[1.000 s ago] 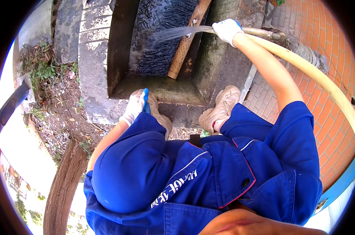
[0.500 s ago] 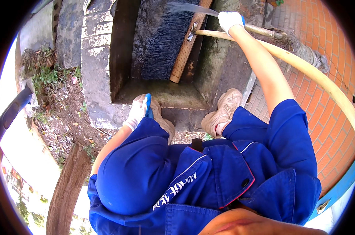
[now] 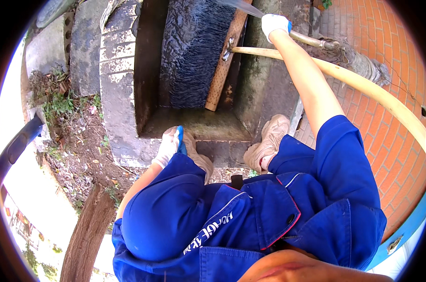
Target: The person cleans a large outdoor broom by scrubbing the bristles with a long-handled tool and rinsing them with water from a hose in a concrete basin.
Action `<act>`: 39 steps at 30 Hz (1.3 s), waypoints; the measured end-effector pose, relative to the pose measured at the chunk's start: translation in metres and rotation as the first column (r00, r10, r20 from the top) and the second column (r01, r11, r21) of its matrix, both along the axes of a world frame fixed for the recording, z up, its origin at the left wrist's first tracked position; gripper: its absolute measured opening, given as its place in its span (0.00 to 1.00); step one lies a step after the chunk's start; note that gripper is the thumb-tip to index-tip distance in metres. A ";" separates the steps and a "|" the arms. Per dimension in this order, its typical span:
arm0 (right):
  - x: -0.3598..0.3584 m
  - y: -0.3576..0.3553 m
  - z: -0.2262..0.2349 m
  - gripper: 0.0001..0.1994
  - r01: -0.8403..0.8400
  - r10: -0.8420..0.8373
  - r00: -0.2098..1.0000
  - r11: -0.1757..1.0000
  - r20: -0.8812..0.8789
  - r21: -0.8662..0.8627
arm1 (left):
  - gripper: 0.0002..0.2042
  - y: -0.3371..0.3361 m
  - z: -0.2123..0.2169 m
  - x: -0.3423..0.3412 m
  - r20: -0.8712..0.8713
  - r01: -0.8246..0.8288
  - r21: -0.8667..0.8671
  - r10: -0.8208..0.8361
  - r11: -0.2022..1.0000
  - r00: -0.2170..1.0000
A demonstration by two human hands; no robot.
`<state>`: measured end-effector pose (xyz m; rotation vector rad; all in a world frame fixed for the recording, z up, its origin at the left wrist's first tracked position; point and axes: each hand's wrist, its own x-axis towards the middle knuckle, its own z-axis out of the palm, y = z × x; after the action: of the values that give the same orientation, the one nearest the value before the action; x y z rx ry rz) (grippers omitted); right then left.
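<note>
My right hand (image 3: 275, 27), in a white glove with blue on its palm side, is closed round the end of a pale hose (image 3: 307, 39). A spray of water (image 3: 242, 6) leaves it toward the left. Under the spray lies a wide broom (image 3: 225, 63), its dark wet bristles (image 3: 189, 61) fanned to the left of a wooden block. Its long pale handle (image 3: 351, 75) passes beneath my right forearm. My left hand (image 3: 169, 146), gloved in white and blue, lies by my left knee with fingers extended, holding nothing visible.
The broom head sits inside a concrete trough (image 3: 199, 123) with raised walls. My shoes stand at its near edge. Grey cloth (image 3: 370, 68) wraps a pipe beside an orange brick surface (image 3: 387, 122). Leaf litter (image 3: 83, 136) and a tree trunk (image 3: 87, 232) are at left.
The trough and broom appear slightly lower in the view. The water spray now slants more steeply toward the upper left. Both hands keep their holds and postures.
</note>
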<state>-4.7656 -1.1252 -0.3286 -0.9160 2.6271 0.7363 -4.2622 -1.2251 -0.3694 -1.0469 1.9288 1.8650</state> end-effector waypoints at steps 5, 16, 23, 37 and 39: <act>-0.004 -0.001 -0.005 0.12 0.022 -0.021 1.000 1.000 -0.020 0.013 | 0.19 -0.001 -0.012 0.008 -0.007 0.015 -0.029 -0.015 0.999 1.000; 0.011 0.008 -0.019 0.13 -0.156 0.156 0.984 0.988 0.080 -0.003 | 0.19 -0.004 0.002 0.000 -0.007 0.075 -0.047 -0.075 0.996 0.997; 0.012 0.029 -0.045 0.12 -0.368 0.367 0.922 0.930 0.121 -0.011 | 0.19 -0.004 0.008 -0.007 -0.081 0.098 -0.112 -0.108 0.989 0.991; 0.059 0.030 0.007 0.11 -0.552 0.516 0.777 0.834 0.361 -0.004 | 0.18 -0.002 0.009 -0.001 -0.061 0.017 -0.096 -0.022 0.995 0.998; 0.059 0.033 0.006 0.10 -0.567 0.524 0.768 0.824 0.367 0.009 | 0.18 -0.001 0.008 -0.005 -0.059 0.017 -0.078 -0.022 0.997 0.998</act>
<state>-4.7069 -1.0920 -0.3228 -1.6413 1.9802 0.7550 -4.2668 -1.2259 -0.3617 -1.0018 2.0530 1.8442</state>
